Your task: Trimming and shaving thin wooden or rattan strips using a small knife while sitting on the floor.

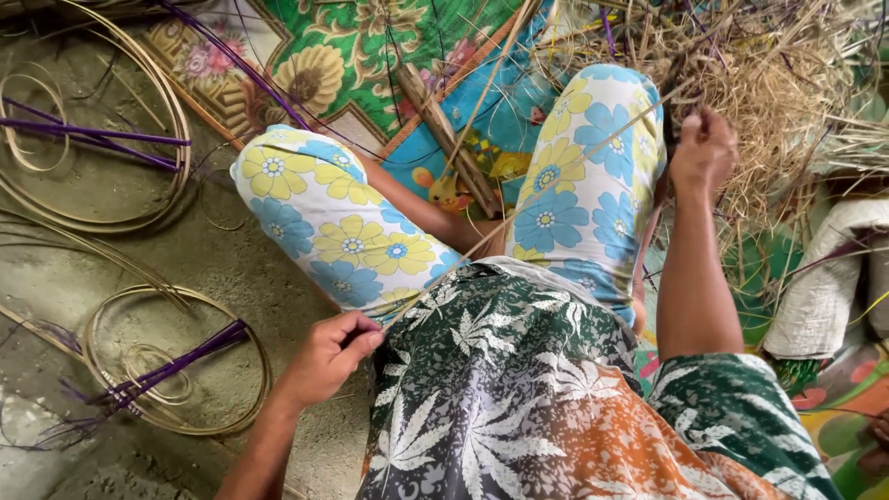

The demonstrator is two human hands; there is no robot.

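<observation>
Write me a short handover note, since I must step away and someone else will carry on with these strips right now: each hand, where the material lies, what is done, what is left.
Left hand: fingers pinched shut on the near end of a thin pale strip, by the left hip.
Right hand: raised beyond the right knee, closed on the strip's far end at the edge of the straw-like fibre heap.
The strip runs taut across the lap.
Coiled pale strips and purple strips lie on the ground to the left.
Done: nothing woven is visible.
Left: cannot tell; the coils and the heap appear unused.
</observation>
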